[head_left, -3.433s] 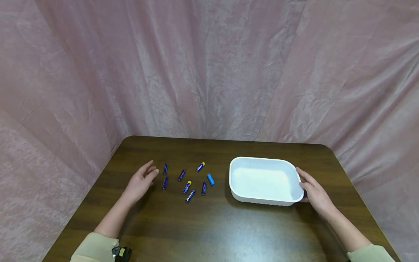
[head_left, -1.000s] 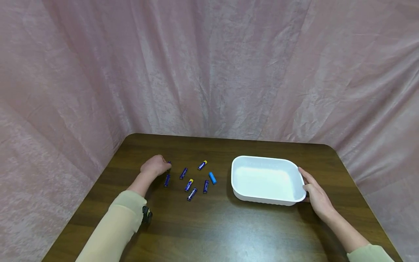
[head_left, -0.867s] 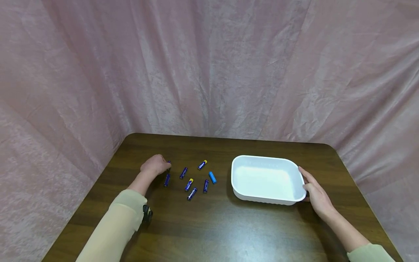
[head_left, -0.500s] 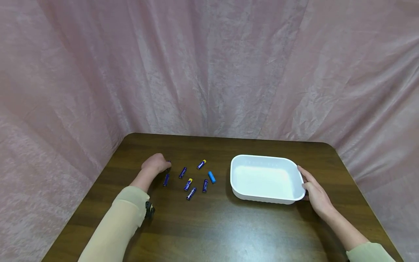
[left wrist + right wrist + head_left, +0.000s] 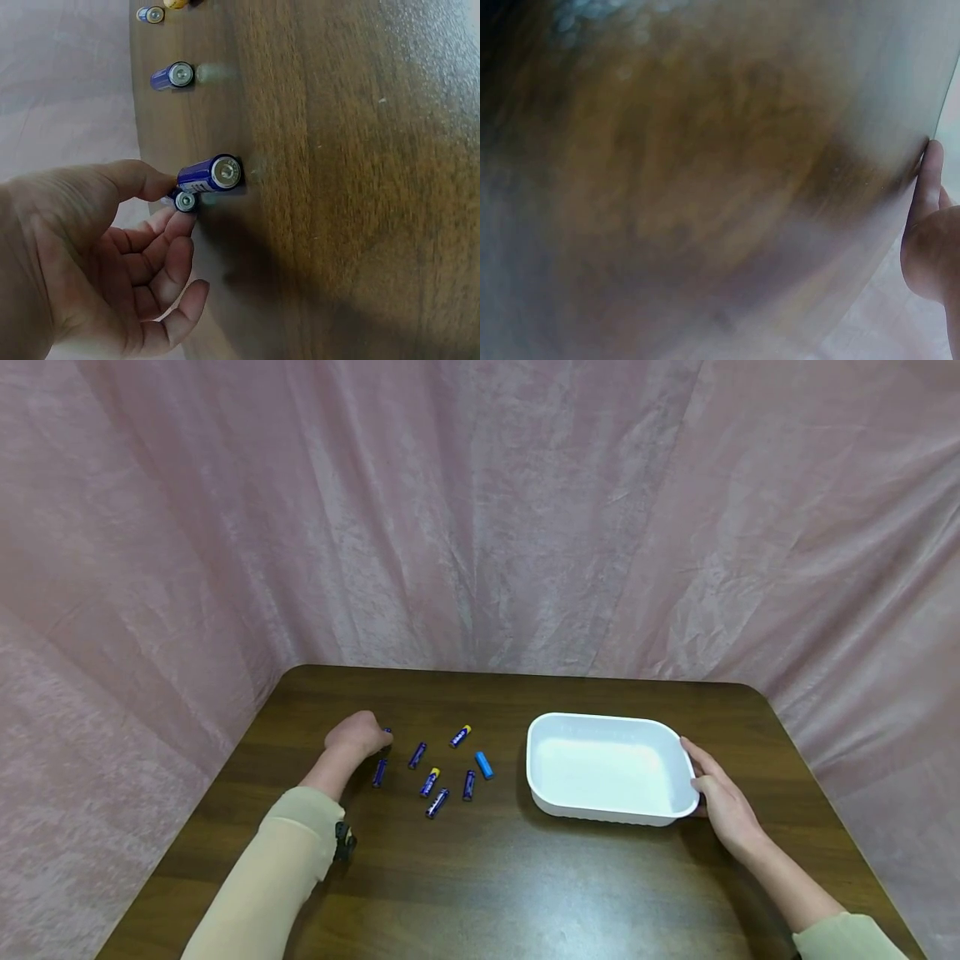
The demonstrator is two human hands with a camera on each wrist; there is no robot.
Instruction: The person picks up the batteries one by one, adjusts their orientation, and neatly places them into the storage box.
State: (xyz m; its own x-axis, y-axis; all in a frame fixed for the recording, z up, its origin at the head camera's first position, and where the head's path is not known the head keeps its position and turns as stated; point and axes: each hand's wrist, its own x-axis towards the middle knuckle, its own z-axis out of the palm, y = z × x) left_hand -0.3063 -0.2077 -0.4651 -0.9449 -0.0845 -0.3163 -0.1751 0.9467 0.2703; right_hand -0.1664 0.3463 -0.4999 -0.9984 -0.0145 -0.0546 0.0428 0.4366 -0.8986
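My left hand (image 5: 356,735) reaches over the far-left dark blue battery (image 5: 387,730), mostly hidden behind the hand in the head view. In the left wrist view, thumb and fingertips pinch that battery (image 5: 185,201), its flat end facing the camera. A second dark blue battery (image 5: 217,174) lies just nearer, overlapping it there. My right hand (image 5: 723,802) holds the right end of a white plastic tray (image 5: 611,815), thumb at the rim and fingers along the outer side. Only part of the right hand (image 5: 930,247) shows at the edge of the right wrist view.
Between hand and tray lie several more batteries: two with yellow ends (image 5: 461,737), a light blue one (image 5: 484,765) and dark blue ones (image 5: 468,785). All rest on a brown wooden table (image 5: 480,893). Pink curtains (image 5: 480,527) hang behind and beside it.
Since the oldest frame, my left hand has moved forward and right to the far-left battery, and its fingers have closed on it. Over the last second both hands stay nearly still.
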